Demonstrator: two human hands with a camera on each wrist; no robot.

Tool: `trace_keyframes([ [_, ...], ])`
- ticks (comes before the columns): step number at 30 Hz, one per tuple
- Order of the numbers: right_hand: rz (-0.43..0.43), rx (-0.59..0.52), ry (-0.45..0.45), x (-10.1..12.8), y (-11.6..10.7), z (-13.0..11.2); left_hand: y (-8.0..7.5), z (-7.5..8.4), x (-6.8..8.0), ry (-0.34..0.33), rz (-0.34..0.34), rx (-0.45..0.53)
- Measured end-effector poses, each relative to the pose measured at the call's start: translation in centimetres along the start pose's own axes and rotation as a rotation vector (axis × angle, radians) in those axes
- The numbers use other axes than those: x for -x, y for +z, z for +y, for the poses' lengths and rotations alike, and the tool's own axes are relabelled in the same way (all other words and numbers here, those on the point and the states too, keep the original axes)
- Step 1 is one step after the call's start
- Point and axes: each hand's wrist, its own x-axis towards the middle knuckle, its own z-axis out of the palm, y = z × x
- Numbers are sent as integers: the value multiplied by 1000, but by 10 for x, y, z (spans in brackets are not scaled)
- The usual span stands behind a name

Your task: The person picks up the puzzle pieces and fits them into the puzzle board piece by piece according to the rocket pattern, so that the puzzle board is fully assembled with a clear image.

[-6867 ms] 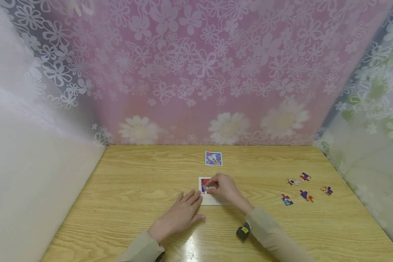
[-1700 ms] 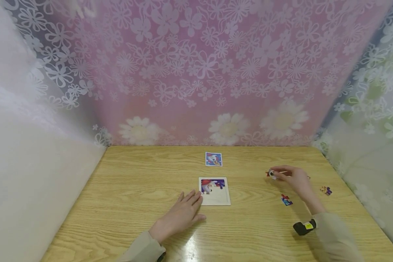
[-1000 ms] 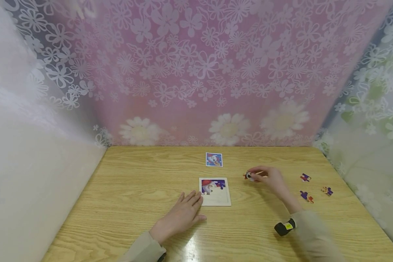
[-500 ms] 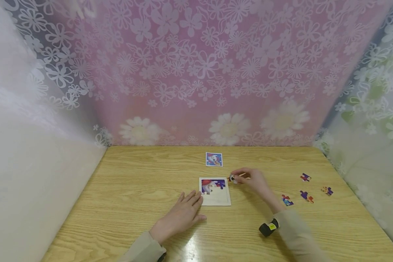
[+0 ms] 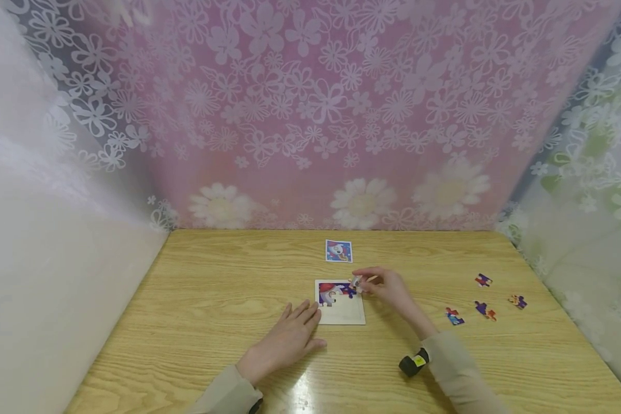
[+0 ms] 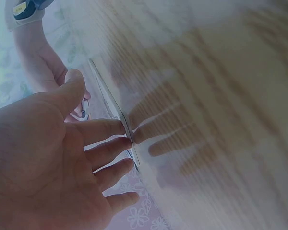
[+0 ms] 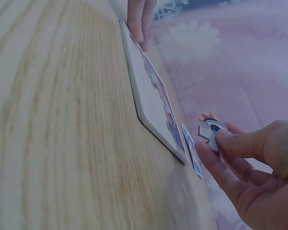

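Observation:
A white square puzzle tray (image 5: 341, 315) lies mid-table, its upper part filled with joined pieces (image 5: 331, 290) in red, white and purple. My left hand (image 5: 284, 345) rests with straight fingers at the tray's left edge; in the left wrist view those fingertips (image 6: 122, 127) touch its side. Between thumb and fingers my right hand (image 5: 388, 287) pinches a jigsaw piece (image 7: 210, 133), held above the tray's upper right corner. That piece is white with a dark eye and an orange-red bit. Part of it is hidden behind the thumb.
Beyond the tray lies a small picture card (image 5: 338, 251) of a white cartoon figure. To the right are loose jigsaw pieces: a red and blue one (image 5: 453, 316), a purple-orange one (image 5: 485, 311), a purple-yellow one (image 5: 517, 301) and a purple-red one (image 5: 483, 280).
My right hand let go at the tray, picked the eye piece from the loose ones on the right, and carried it left to the tray's corner. My left hand stayed put.

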Motion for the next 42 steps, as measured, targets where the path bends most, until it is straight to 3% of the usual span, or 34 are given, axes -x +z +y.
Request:
trace_keyframes([
  [21, -44, -155, -25, -2, 15, -4, 1, 0, -1, 5, 5, -5],
  [42, -51, -110, 8, -1, 23, -7, 1, 1, -2, -7, 4, -14],
])
